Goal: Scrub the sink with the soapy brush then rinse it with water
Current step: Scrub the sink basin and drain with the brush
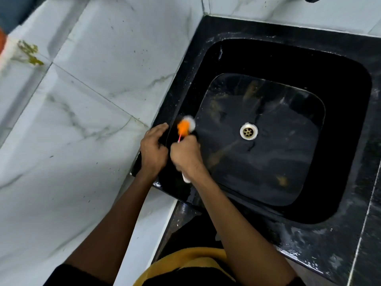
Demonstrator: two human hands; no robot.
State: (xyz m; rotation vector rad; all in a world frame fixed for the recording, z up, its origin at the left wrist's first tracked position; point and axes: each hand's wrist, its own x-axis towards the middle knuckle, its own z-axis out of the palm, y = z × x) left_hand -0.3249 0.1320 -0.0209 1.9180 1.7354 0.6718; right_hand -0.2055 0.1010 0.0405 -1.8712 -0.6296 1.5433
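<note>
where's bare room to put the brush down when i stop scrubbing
Free: the sink floor right of the drain, and the black rim along its near side. Crowded: the sink's left edge, where the left hand, right hand and brush sit together.

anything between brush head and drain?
Nothing: in the head view, only bare wet sink floor lies between the brush head and the drain.

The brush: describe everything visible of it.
The brush has a blurred orange head with white foam or bristles at its tip, a thin pink neck and a white handle end showing below the right hand, which grips it. Its head lies against the sink's left inner wall, near the rim. The left hand rests beside it on the rim, not touching it.
</note>
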